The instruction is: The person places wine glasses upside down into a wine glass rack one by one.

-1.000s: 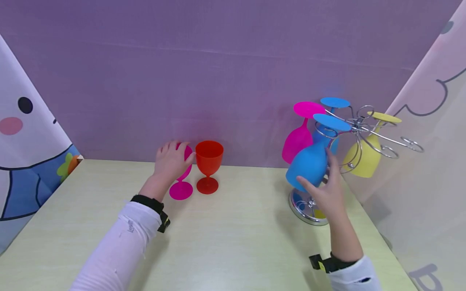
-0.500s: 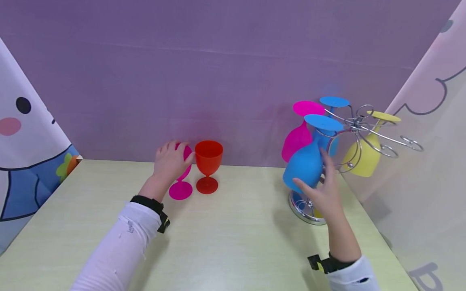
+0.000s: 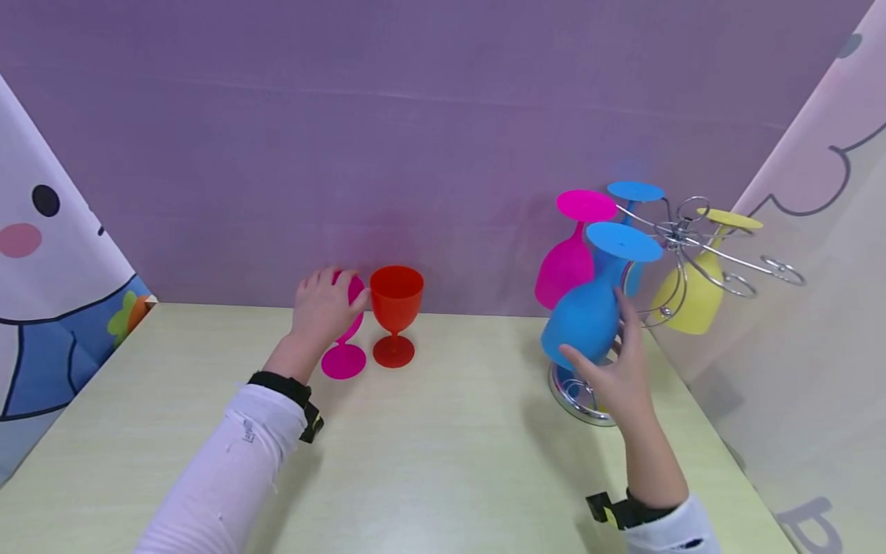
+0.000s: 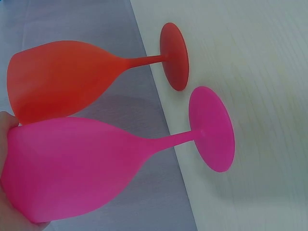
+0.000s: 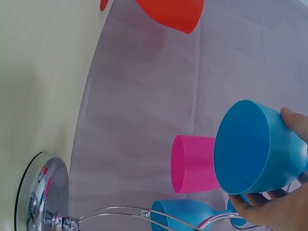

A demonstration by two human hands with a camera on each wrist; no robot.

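My left hand point(image 3: 325, 312) grips a pink goblet point(image 4: 86, 168) round the top of its bowl. That goblet stands upright on the table, its foot flat on the surface, right beside an upright red goblet point(image 3: 397, 296). In my right hand point(image 3: 626, 377) is a blue goblet point(image 3: 581, 323), held upside down by the bowl between thumb and fingers. Its foot is uppermost and tilts toward me, overlapping the near hooks of a chrome stemware rack point(image 3: 681, 238). The right wrist view looks into the blue goblet's open mouth point(image 5: 243, 147).
Upside down on the rack hang a pink goblet point(image 3: 567, 269), another blue goblet point(image 3: 635, 192) and a yellow goblet point(image 3: 695, 300). Several looped arms stick out to the right. The rack's round base point(image 3: 577, 412) stands on the table near a side panel point(image 3: 796, 346). A purple backdrop point(image 3: 443, 154) closes the rear.
The blue goblet in my right hand shifts slightly left, then back right; its foot drops a little and tips more toward me. My left hand stays on the pink goblet.
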